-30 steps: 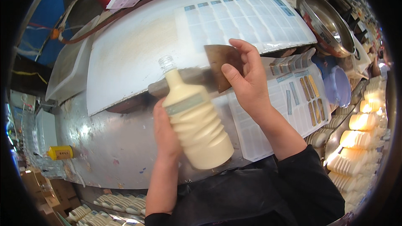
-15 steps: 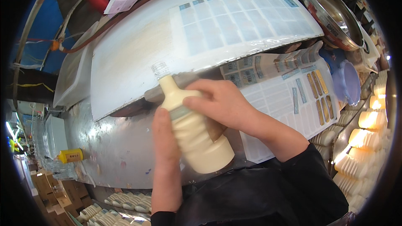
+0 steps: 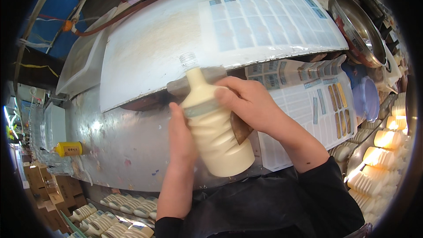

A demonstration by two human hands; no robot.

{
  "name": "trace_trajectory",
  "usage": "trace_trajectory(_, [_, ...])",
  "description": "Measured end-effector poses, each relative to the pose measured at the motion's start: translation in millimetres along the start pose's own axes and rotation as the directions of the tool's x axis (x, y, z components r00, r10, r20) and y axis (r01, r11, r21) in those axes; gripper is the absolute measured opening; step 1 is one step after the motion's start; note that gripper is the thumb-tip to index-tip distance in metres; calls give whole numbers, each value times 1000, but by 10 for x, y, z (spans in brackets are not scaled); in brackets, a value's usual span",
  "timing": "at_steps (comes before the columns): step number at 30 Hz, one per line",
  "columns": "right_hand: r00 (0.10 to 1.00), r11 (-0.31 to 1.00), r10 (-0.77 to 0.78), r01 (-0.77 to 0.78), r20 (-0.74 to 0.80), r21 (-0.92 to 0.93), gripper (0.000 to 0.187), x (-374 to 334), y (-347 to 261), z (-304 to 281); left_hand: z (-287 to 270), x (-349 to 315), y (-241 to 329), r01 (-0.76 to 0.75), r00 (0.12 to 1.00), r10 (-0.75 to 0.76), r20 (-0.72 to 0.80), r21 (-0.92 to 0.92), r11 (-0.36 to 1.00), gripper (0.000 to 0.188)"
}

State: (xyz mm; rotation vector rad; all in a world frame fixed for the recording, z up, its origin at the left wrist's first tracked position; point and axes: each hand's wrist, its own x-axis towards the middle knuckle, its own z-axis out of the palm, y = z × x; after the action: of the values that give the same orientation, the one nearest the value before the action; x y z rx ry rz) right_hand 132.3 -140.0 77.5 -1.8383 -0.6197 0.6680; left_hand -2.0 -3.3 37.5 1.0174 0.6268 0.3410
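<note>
A cream-coloured bottle (image 3: 224,154) with a clear threaded neck tilts away from me, its base nearest my body. Around its shoulder runs a grey-green band (image 3: 202,109), and wavy ridges mark the body below. My left hand (image 3: 180,136) is closed against the left side, thumb up by the band and the other fingers mostly hidden. From the right, my right hand (image 3: 244,101) grips the shoulder, fingers curled over it. Under that palm a brown wedge-shaped piece (image 3: 240,130) lies against the bottle; whether I hold it is unclear. Behind the neck sits a grey pad (image 3: 177,88).
A white board (image 3: 150,48) carries a sheet of blue-edged labels (image 3: 242,28). More label sheets (image 3: 295,119) lie right. Beyond are a metal pan (image 3: 359,26) and a purple basin (image 3: 365,99). A yellow bottle (image 3: 69,148) lies left. Rows of cream bottles (image 3: 112,227) fill the lower left.
The bottle stands straighter in the view, its neck shifted right and slightly up. Both hands keep hold of it, and the whole view has shifted a little.
</note>
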Motion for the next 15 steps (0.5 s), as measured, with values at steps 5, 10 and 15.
trace_trajectory(5, [998, 945, -64, 59, -7, -321, 57, -3, -165, 35, 31, -33, 43, -67, 997, 74, -6, 357, 932, 46])
trace_trajectory(10, [999, 892, -43, 29, -21, -451, 63, 33, -223, 74, 2, -25, -25, -109, 994, 109, 15, 280, 954, 37])
trace_trajectory(15, [999, 860, -30, 18, -15, -509, 64, 37, -266, 110, 16, -52, -19, -66, 998, 67, -2, 158, 985, 39])
